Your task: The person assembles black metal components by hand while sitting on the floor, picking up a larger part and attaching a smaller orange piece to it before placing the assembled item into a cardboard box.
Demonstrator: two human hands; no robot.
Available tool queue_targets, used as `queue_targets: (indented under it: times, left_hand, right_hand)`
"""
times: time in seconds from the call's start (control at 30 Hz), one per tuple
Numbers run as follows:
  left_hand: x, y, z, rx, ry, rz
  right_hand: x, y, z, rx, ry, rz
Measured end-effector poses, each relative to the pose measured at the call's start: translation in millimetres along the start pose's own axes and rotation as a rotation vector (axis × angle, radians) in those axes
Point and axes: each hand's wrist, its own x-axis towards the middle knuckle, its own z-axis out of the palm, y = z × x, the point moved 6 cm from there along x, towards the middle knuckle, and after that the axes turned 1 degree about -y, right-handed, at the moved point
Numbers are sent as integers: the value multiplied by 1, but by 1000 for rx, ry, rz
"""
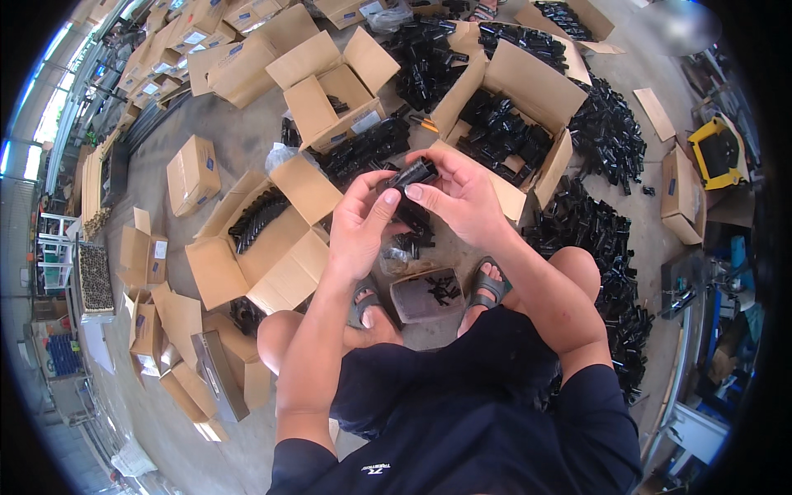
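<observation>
Above a concrete floor [243,136], a person's left hand [356,223] and right hand [460,202] pinch a slanting black tube [415,172] between thumbs and fingers. Below the tube, sandalled feet [488,282] flank a grey bin [408,305] holding small black pieces [442,289]. An open carton [285,268] with a row of black parts stands to the left; past the hands to the right, another carton [535,76] is piled with more, beside a long black heap [587,235]. Farther off, boxes [235,68] crowd the upper left.
</observation>
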Motion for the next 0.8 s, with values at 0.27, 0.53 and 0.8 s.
queue_targets:
  times: [0.27,0.53,0.8]
  left_hand:
    - [0,8,6,26,-46,-18]
    - [4,12,7,71,-117,66]
    - [-6,17,1,138,5,132]
  right_hand:
    - [-3,-4,-5,-96,-41,-3]
    - [-4,-10,-10,-173,-95,-15]
    - [4,6,-13,110,-203,62]
